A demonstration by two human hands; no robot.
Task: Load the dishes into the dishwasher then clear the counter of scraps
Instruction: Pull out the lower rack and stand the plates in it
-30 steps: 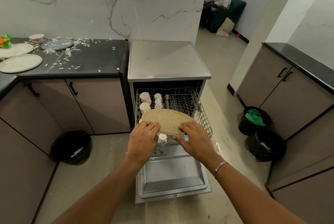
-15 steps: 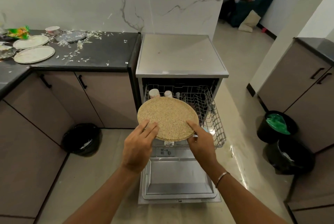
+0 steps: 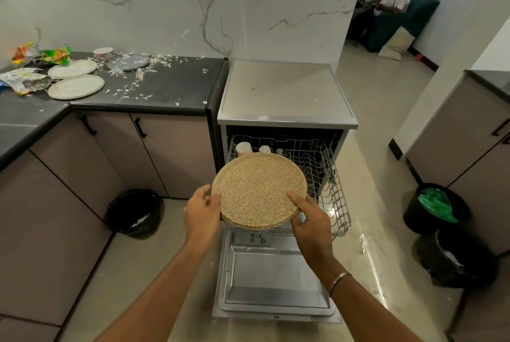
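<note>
Plate [image 3: 259, 189] gripped at edges by left hand [image 3: 202, 210] and right hand [image 3: 311, 221].

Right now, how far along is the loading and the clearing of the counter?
Done: a few cups stand in the pulled-out rack. In hand: the left hand and right hand hold a speckled plate above that rack. Left: three plates, a bowl, wrappers and white scraps lie on the counter.

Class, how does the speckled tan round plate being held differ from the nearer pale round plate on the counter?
The speckled tan round plate is tilted; the pale round plate lies flat. Left hand and right hand hold the tan one; the pale one rests on the black counter. Both are round.
</note>
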